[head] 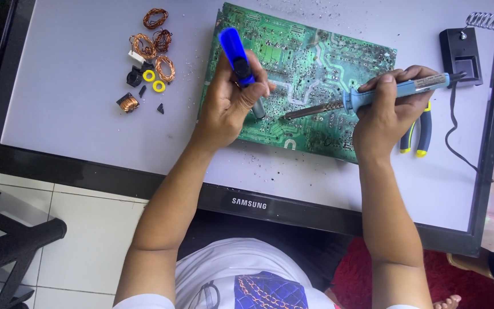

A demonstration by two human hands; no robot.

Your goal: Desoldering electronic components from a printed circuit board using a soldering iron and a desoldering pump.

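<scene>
Left hand (230,103) clenched around a blue-handled desoldering pump (240,63), held upright with its tip down on the green printed circuit board (310,57). Right hand (387,109) grips a light-blue-handled soldering iron (373,94) (metal tip pointing toward the left hand, touching the board just beside the pump's tip). The board lies flat on the white surface (75,114) under both hands; copper wire coils (152,43) lie well out beyond the left hand, yellow-and-blue-handled pliers (421,134) just beside the right.
</scene>
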